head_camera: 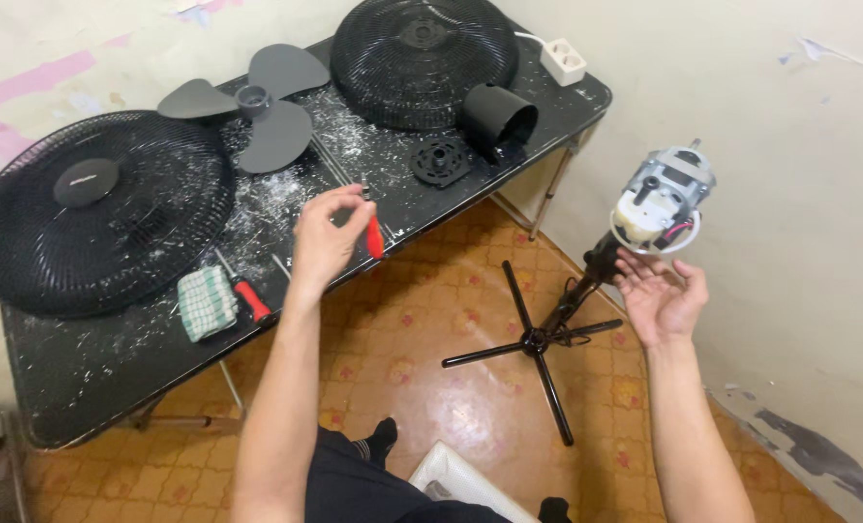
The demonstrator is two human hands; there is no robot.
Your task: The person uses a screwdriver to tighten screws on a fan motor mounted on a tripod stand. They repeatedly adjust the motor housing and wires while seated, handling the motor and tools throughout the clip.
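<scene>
In the head view the left hand is closed on a red-handled screwdriver, above the front edge of the black bench. The right hand is open, its fingers touching under the fan motor on its stand, near the wall, open floor between

A plain room in a home, used as a makeshift repair corner. A scratched black folding table carries fan grilles and blades, over patterned floor tiles and peeling walls.
</scene>
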